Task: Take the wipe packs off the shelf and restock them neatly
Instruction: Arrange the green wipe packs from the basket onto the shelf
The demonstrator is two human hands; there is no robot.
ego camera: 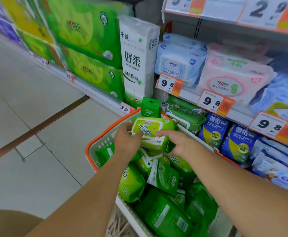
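Observation:
A pale basket with an orange rim stands on the floor by the shelves, filled with several green wipe packs. Above the pile, two stacked green wipe packs are held between both hands. My left hand grips their left end, thumb on the top pack. My right hand grips the right side, fingers curled round the lower pack. More green wipe packs lie on the low shelf just behind the basket.
Blue wipe packs fill the low shelf to the right. Pale blue and pink packs sit on the shelf above, with orange price tags on its edge. Green tissue bales line the left shelves. Tiled floor lies to the left.

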